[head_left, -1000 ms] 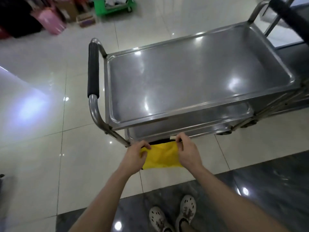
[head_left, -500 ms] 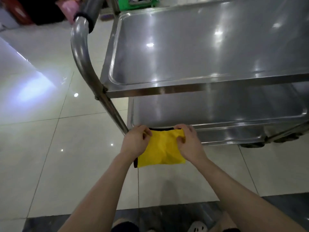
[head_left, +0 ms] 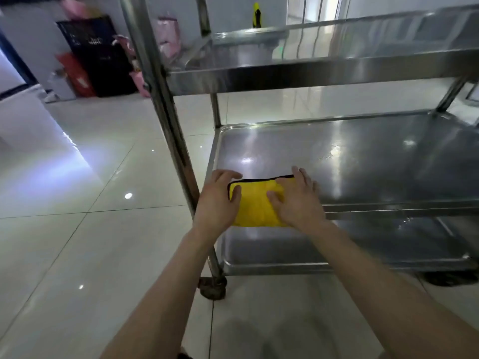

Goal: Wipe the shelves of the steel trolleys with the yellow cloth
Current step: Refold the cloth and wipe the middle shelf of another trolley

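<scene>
Yellow cloth [head_left: 259,203], edged in black, lies folded on the near left corner of the middle shelf [head_left: 375,161] of the steel trolley [head_left: 166,112], its near edge hanging over the shelf's front rim. The left hand [head_left: 220,200] rests at the cloth's left edge, fingers loosely spread and thumb on the fabric. The right hand [head_left: 298,200] presses flat on its right part, fingers straight. The bottom shelf [head_left: 363,244] sits above a castor [head_left: 212,287] on the pale tiled floor [head_left: 77,229].
</scene>
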`<action>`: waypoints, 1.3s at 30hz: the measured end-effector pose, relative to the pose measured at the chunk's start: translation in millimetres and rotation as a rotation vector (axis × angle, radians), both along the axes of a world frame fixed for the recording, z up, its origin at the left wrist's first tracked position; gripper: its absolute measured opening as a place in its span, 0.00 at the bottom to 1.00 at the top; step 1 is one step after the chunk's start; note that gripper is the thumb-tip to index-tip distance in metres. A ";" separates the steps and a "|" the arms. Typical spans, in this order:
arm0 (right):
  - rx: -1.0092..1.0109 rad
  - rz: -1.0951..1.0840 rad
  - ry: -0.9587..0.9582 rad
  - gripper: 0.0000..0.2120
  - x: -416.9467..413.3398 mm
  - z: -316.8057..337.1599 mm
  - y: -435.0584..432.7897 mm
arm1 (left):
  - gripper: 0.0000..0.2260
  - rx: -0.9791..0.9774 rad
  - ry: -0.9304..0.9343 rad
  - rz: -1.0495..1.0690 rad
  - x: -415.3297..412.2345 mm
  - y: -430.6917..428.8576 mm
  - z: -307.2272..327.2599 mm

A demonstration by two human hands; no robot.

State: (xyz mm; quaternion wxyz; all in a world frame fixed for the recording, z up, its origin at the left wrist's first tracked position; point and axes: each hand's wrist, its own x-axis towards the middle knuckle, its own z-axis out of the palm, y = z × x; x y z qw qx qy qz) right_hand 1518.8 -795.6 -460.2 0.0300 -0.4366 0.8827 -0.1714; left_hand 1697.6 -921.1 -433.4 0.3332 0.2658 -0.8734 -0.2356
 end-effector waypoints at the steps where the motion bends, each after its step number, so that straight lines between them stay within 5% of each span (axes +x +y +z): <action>1: -0.010 0.019 0.052 0.30 8.0 -8.3 -1.6 | 0.07 -0.025 0.106 0.039 14.0 10.0 -14.7; 3: 0.004 0.059 0.136 0.34 23.6 -18.3 -4.2 | 0.03 -0.019 0.284 0.192 38.6 24.0 -36.4; 7: -0.007 0.091 0.188 0.38 35.6 -10.7 -9.3 | 0.18 0.099 0.517 0.441 57.6 13.5 -25.9; 11: 0.112 0.142 0.098 0.39 37.8 -17.8 -17.5 | 0.18 0.359 0.483 0.288 37.4 -34.1 15.7; 15: 0.170 0.139 0.062 0.41 31.9 -28.9 -34.9 | 0.35 0.548 0.544 0.212 18.8 -46.6 14.6; 28: 0.287 0.111 0.013 0.43 -20.6 -21.5 -216.5 | 0.25 0.483 0.654 0.317 19.9 -42.2 -11.3; 39: 0.292 0.206 0.065 0.41 34.8 -27.6 -129.9 | 0.21 0.413 0.637 0.393 19.7 -32.2 2.1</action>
